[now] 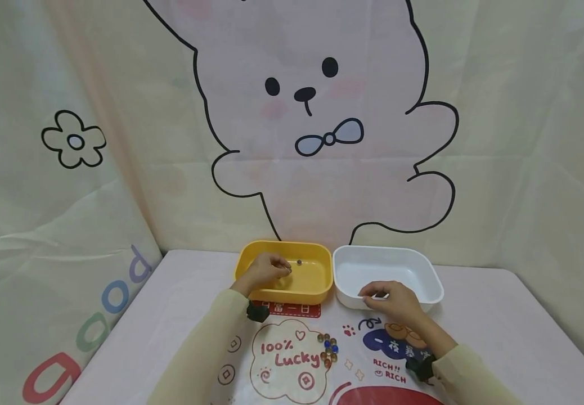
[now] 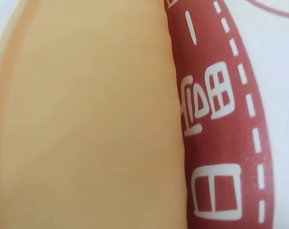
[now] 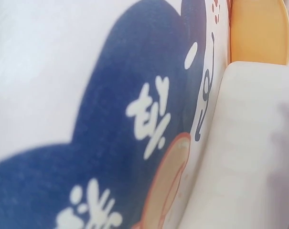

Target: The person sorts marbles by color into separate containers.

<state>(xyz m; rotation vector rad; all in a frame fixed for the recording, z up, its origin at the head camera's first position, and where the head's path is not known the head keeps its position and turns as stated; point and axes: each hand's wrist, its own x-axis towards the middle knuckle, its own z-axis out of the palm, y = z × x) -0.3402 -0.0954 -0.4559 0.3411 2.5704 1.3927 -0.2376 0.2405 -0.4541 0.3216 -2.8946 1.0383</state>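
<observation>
My left hand (image 1: 266, 269) reaches over the yellow basin (image 1: 317, 293), its thumb and fingertips pinching a small dark marble (image 1: 289, 269). Just beyond those fingertips, another marble (image 1: 299, 262) shows inside the basin. The right hand (image 1: 393, 299) hangs loosely curled at the front rim of the white basin (image 1: 426, 275), with nothing visible between thumb and fingers. On the table in front of the basins lies a cluster of brown and blue marbles (image 1: 328, 350). Neither wrist view shows a hand; the left one looks at the yellow basin's outer wall (image 2: 87, 114), the right one at the white basin's wall (image 3: 240, 143).
Both basins stand side by side near the back of the table, close to a hanging cloth (image 1: 312, 197) with a printed bear. A printed cover (image 1: 292, 360) with red lettering and drawings lies under them. More cloth (image 1: 69, 214) hangs at the left side.
</observation>
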